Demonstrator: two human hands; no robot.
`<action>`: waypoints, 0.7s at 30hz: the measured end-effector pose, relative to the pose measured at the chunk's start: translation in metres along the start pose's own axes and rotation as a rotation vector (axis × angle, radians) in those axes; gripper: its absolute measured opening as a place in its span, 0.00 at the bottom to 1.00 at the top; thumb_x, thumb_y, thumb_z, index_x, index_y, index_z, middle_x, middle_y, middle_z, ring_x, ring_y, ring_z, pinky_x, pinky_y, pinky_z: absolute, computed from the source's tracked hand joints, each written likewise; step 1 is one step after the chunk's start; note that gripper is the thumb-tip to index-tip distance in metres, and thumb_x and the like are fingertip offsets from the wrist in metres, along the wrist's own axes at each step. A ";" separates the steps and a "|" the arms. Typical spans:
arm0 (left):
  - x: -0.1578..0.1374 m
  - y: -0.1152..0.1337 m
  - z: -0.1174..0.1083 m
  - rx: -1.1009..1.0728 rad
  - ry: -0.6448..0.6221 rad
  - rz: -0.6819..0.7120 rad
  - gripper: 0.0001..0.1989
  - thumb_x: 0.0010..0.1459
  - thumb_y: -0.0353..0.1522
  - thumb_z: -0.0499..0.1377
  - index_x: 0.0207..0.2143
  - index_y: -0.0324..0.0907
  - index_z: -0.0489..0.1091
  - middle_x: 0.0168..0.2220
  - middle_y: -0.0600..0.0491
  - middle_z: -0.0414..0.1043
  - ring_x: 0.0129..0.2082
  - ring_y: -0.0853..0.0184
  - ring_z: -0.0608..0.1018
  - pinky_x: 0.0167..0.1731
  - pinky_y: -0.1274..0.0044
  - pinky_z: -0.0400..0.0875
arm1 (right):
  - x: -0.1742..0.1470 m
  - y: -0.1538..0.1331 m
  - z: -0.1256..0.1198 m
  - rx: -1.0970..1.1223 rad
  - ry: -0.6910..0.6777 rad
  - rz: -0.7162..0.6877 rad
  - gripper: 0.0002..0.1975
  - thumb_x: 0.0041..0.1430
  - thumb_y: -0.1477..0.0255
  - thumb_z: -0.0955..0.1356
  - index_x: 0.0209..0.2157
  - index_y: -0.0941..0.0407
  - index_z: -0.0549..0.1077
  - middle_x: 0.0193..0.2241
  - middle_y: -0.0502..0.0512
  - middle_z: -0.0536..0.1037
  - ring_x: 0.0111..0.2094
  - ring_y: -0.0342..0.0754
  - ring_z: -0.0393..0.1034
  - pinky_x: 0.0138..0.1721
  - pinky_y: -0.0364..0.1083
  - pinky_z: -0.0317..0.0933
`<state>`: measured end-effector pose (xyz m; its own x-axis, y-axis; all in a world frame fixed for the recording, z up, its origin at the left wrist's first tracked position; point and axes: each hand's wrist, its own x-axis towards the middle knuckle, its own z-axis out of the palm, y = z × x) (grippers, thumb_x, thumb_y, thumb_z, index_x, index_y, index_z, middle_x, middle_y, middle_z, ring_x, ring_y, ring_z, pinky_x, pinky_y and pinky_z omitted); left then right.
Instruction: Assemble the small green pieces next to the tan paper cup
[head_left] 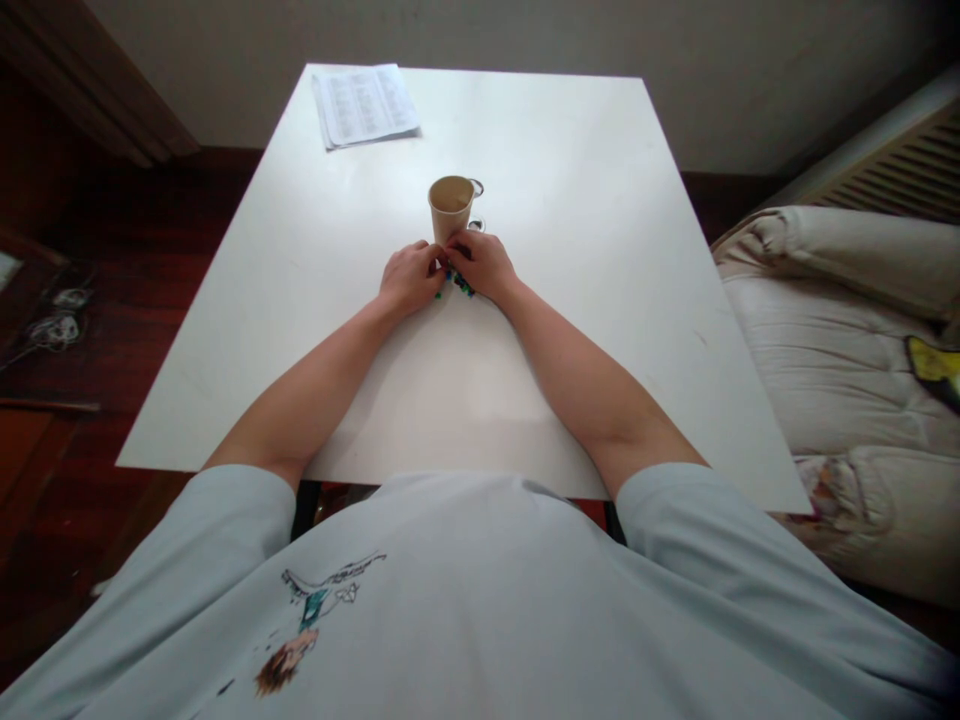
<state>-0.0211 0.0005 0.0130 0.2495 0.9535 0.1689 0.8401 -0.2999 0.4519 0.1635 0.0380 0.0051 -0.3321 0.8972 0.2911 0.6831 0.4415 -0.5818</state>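
My left hand (410, 276) and my right hand (486, 264) meet near the middle of the white table (480, 410). On both, the fingers are pinched together, tip to tip; what they hold is too small to make out. Just under and between them lie several tiny blue and green pieces (463, 286), which look like beads. Right behind my fingers a tan paper cup (450, 205) stands upright, its lower part hidden by my hands. A thin dark loop (478, 187) sticks out at the cup's right rim, and a second small loop (476, 226) shows beside the cup above my right hand.
Printed paper sheets (367, 105) lie at the table's far left corner. To the right stands a cream padded sofa (817, 340) with a yellow and black item (936, 368) on it. White cables (60, 322) lie at the left, and a wall rises behind the table.
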 end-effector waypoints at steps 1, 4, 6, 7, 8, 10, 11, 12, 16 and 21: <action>0.000 0.001 -0.001 0.001 0.003 0.003 0.15 0.69 0.34 0.62 0.54 0.48 0.84 0.48 0.44 0.81 0.51 0.52 0.81 0.54 0.63 0.74 | 0.000 0.000 0.000 -0.005 0.002 0.000 0.14 0.73 0.60 0.70 0.43 0.56 0.83 0.40 0.60 0.86 0.42 0.55 0.78 0.46 0.50 0.70; -0.001 0.004 -0.004 0.007 0.004 0.000 0.15 0.68 0.33 0.62 0.53 0.49 0.84 0.47 0.44 0.82 0.50 0.52 0.81 0.53 0.63 0.75 | 0.001 0.003 0.002 0.002 0.018 -0.010 0.14 0.73 0.61 0.69 0.42 0.56 0.83 0.39 0.60 0.86 0.42 0.54 0.78 0.46 0.50 0.70; -0.002 0.007 -0.006 0.014 -0.013 -0.013 0.15 0.68 0.33 0.63 0.54 0.49 0.84 0.48 0.44 0.82 0.50 0.52 0.81 0.53 0.64 0.74 | 0.002 0.005 0.004 0.012 0.028 -0.020 0.14 0.72 0.61 0.69 0.42 0.56 0.83 0.38 0.60 0.86 0.42 0.54 0.77 0.45 0.50 0.70; -0.002 0.008 -0.007 0.017 -0.023 -0.019 0.15 0.67 0.33 0.63 0.54 0.49 0.84 0.48 0.44 0.82 0.50 0.52 0.81 0.53 0.64 0.74 | 0.002 0.006 0.005 0.015 0.031 -0.023 0.14 0.72 0.61 0.69 0.42 0.56 0.83 0.38 0.60 0.86 0.41 0.54 0.77 0.45 0.50 0.70; -0.003 0.009 -0.008 0.019 -0.028 -0.023 0.15 0.67 0.33 0.64 0.54 0.49 0.84 0.48 0.44 0.81 0.51 0.52 0.81 0.53 0.64 0.74 | 0.003 0.007 0.006 0.015 0.033 -0.025 0.14 0.72 0.61 0.69 0.42 0.56 0.83 0.38 0.60 0.86 0.41 0.54 0.77 0.45 0.50 0.70; -0.002 0.009 -0.007 0.016 -0.022 -0.018 0.15 0.67 0.33 0.63 0.54 0.48 0.84 0.48 0.44 0.81 0.50 0.52 0.81 0.53 0.64 0.74 | 0.003 0.007 0.005 0.012 0.034 -0.028 0.15 0.72 0.61 0.68 0.43 0.56 0.83 0.38 0.60 0.85 0.41 0.54 0.77 0.45 0.50 0.70; -0.002 0.008 -0.006 0.012 -0.011 -0.009 0.15 0.68 0.33 0.63 0.54 0.48 0.84 0.47 0.44 0.81 0.50 0.52 0.81 0.52 0.64 0.74 | 0.002 0.006 0.005 0.012 0.033 -0.033 0.15 0.72 0.61 0.68 0.43 0.56 0.83 0.37 0.60 0.85 0.41 0.54 0.77 0.45 0.50 0.69; -0.001 0.007 -0.005 0.007 0.001 0.000 0.15 0.68 0.33 0.62 0.53 0.48 0.84 0.46 0.44 0.81 0.50 0.52 0.81 0.52 0.64 0.74 | 0.002 0.004 0.003 0.014 0.032 -0.039 0.15 0.72 0.61 0.69 0.43 0.56 0.83 0.37 0.59 0.85 0.41 0.54 0.77 0.44 0.50 0.69; 0.000 0.002 -0.001 0.004 0.006 0.007 0.16 0.68 0.33 0.62 0.54 0.49 0.84 0.47 0.44 0.81 0.51 0.52 0.81 0.52 0.64 0.75 | 0.000 -0.002 -0.001 0.024 0.026 -0.054 0.16 0.72 0.60 0.69 0.43 0.56 0.83 0.34 0.58 0.84 0.40 0.54 0.77 0.43 0.50 0.70; 0.001 0.000 -0.001 0.014 0.001 -0.005 0.15 0.68 0.33 0.63 0.53 0.48 0.84 0.48 0.43 0.81 0.50 0.52 0.81 0.53 0.63 0.74 | 0.001 0.001 0.001 0.004 0.030 -0.037 0.15 0.72 0.60 0.69 0.43 0.56 0.83 0.35 0.59 0.84 0.39 0.54 0.76 0.43 0.50 0.70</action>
<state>-0.0210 0.0009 0.0139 0.2451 0.9549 0.1673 0.8481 -0.2948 0.4402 0.1634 0.0395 0.0040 -0.3370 0.8799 0.3349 0.6679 0.4742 -0.5736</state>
